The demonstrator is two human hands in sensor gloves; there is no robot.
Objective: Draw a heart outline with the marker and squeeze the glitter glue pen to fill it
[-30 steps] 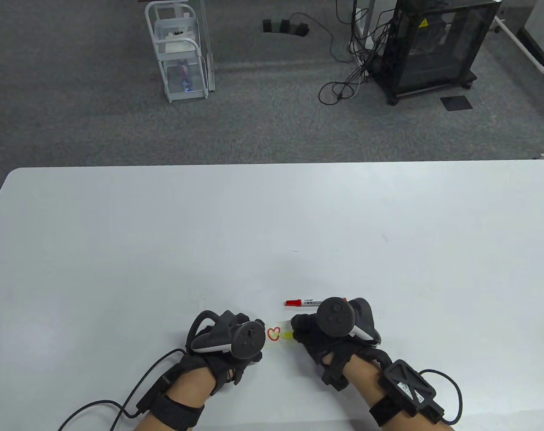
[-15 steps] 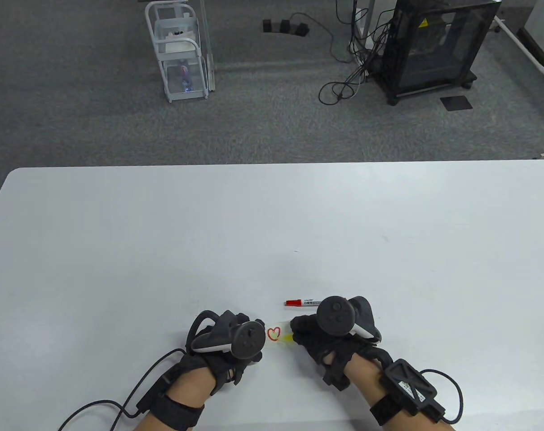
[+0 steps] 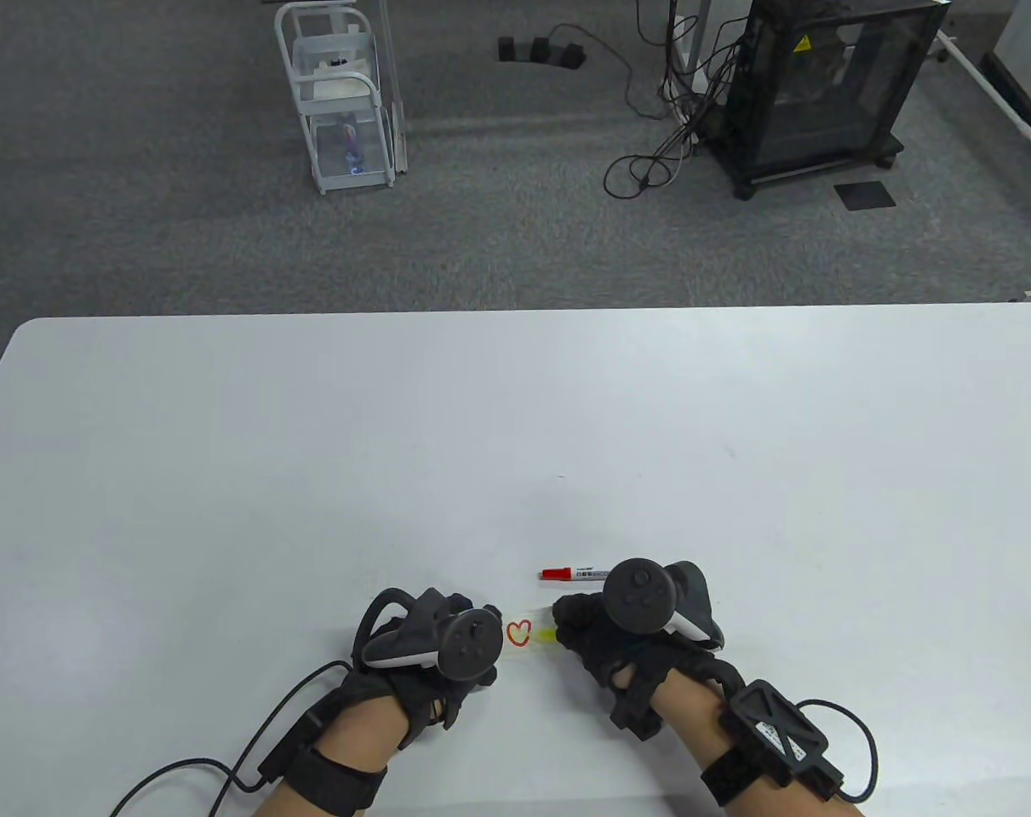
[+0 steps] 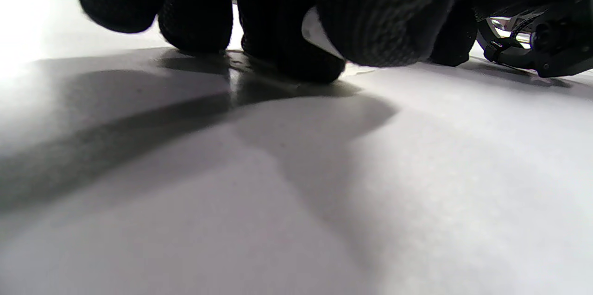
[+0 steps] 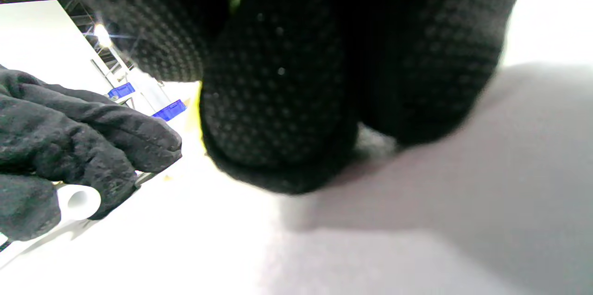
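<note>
Outline stage complete: small red heart [image 3: 520,633] drawn on matte white table [image 3: 515,425], interior apparently unfilled. Red-capped marker [image 3: 575,574] laid aside just beyond right hand [image 3: 626,634]. Right fingers curled around yellow-green glitter glue pen [image 3: 548,636], tip beside heart. Left hand [image 3: 430,651] resting fingertips-down, possibly pinching a small white cap; grip unconfirmed. Filling remaining.

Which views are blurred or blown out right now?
Table view: sharp and evenly lit, the heart outline reads clearly. Left wrist view: gloved fingers soft, broad shadows on the table. Right wrist view: near fingers out of focus, table overexposed at lower left.
</note>
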